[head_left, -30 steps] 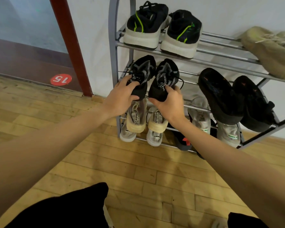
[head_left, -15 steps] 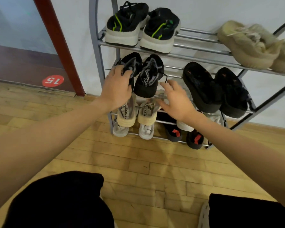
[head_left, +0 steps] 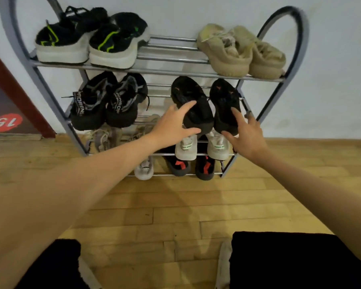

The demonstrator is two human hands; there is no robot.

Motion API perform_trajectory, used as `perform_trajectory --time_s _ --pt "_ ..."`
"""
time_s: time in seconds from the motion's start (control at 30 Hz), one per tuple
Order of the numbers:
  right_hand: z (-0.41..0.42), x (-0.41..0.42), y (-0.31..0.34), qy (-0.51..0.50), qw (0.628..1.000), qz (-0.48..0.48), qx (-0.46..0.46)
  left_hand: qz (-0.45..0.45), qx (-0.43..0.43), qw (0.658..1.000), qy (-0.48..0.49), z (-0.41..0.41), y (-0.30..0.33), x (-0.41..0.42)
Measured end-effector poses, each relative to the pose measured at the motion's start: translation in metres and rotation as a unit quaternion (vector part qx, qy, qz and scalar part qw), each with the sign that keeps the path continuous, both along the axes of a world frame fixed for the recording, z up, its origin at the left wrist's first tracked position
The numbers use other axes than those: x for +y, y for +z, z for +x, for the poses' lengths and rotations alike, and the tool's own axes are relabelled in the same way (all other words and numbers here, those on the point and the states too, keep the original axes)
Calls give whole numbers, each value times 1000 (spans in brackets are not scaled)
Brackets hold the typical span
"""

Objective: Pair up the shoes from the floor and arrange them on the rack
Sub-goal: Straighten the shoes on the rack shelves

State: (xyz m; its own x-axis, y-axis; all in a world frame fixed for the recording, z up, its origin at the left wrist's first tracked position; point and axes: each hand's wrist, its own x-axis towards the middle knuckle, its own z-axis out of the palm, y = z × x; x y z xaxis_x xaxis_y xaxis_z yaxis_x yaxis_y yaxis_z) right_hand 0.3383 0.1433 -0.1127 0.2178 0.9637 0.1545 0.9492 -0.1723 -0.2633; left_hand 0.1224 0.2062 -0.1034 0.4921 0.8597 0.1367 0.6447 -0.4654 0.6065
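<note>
1. head view: left hand, fingers spread wide, touches the left black shoe at frame centre, on the rack's second shelf.
2. right hand, grip wide, seems to touch the right black shoe.

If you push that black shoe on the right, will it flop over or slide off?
The plain black fabric shoe probably bends a little, since its upper looks soft. It rests tilted, heel down, on the grey metal rack's thin bars, so a push might slide or tip it. The right hand is open beside it.
</note>
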Motion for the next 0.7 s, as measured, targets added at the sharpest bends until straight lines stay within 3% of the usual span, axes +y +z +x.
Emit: perform_trajectory --time_s 0.13,0.37,0.7 --pt "10 6 -5 25 999 -7 -30 -14 -15 1000 17 34 -13 2" --pt "21 13 -8 12 999 46 -18 39 -28 996 69 47 -20 5" --pt "27 8 -9 3 999 42 -13 82 -60 995 -5 51 -23 9"
